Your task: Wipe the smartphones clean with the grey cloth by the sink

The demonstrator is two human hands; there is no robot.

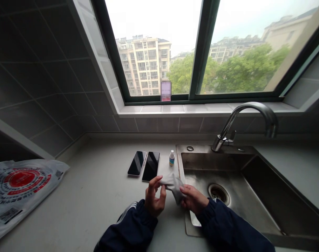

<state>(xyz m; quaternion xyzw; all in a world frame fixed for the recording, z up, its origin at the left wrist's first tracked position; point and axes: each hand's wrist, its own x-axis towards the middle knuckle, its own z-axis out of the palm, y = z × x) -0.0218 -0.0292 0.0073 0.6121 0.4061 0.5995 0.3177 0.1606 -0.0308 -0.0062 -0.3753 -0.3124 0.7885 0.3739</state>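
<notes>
A small grey cloth [172,184] is stretched between my two hands above the counter, beside the sink's left rim. My left hand [154,198] pinches its left corner between thumb and forefinger. On the cloth's right side, my right hand [193,198] grips it with the thumb on top. Just beyond the cloth stands a small white-capped bottle [171,159] with a blue and yellow label. Two smartphones lie screen up to the left of the bottle: one dark phone [151,166] nearer to it and another phone [137,163] with a pale edge.
At the right is a steel sink [183,178] with a drain [218,194] and a curved faucet [243,108]. A white plastic bag [22,189] with red print lies on the counter [96,196] at the left. A window [159,52] rises behind.
</notes>
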